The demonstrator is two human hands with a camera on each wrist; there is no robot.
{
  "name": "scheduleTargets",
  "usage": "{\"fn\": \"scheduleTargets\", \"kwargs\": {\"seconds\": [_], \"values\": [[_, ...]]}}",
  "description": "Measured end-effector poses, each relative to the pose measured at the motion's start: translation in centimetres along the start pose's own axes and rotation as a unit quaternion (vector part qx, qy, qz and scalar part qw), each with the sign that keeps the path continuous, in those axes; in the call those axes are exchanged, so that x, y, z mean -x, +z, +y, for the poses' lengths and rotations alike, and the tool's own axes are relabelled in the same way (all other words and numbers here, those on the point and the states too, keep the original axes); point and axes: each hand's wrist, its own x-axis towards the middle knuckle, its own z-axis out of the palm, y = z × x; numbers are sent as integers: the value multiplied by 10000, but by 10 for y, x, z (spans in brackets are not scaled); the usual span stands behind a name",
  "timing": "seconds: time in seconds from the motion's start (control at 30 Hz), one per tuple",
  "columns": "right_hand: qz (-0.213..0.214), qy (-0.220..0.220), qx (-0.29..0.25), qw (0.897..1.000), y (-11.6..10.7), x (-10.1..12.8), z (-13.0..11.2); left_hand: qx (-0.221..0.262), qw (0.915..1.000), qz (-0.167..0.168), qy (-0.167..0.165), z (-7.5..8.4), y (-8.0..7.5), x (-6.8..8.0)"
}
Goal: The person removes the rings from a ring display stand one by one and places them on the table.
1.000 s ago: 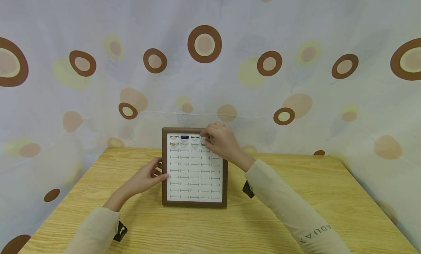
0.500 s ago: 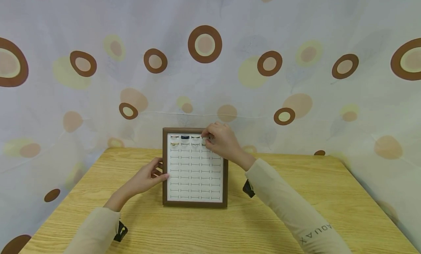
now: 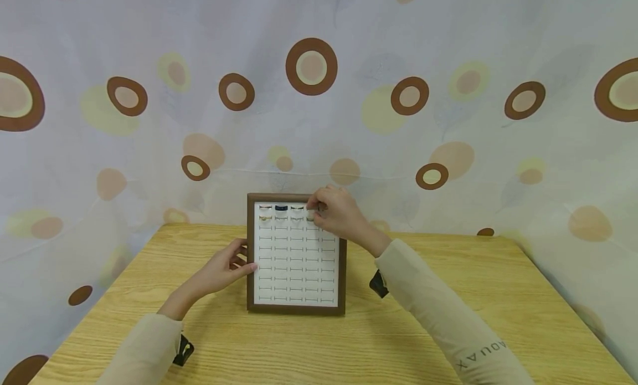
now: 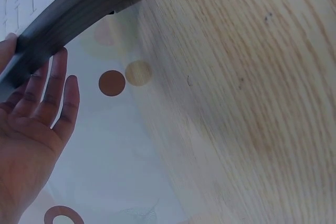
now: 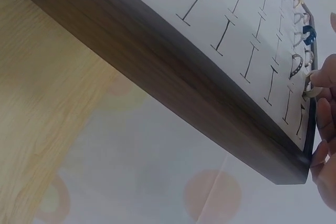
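Right hand (image 3: 339,216): I see it pinching a ring (image 5: 311,91) at the tray's (image 3: 296,309) far right.
Left hand (image 3: 222,268): straight fingers rest on the tray's left edge, holding nothing.

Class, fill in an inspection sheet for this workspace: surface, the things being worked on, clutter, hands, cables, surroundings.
Surface: wooden table, light grain, bare around the tray.
Things worked on: ring display tray, dark wood frame, white slotted insert; several rings in the top two rows, lower rows empty.
Ring: pale band, pinched at a slot in the tray's top right corner.
Clutter: nothing seen.
Hands: left hand rests with straight fingers against the tray's left frame; right hand pinches the ring.
Cables: nothing seen.
Surroundings: pale curtain with brown and yellow circles behind and beside the table.
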Motion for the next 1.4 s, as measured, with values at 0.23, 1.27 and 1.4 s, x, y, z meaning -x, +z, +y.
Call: {"fn": "scheduleTargets", "kwargs": {"seconds": [0.23,1.27,1.4], "values": [[-226,-5,-653,9976,-6,1,0,64,10000,-7,2,2,0,0],[32,877,-596,9944,-31,118,81,17,9999,-38,-114,15,0,4],[-124,1177,-576,9913,-23,135,97,82,9998,-70,-143,17,-1,4]]}}
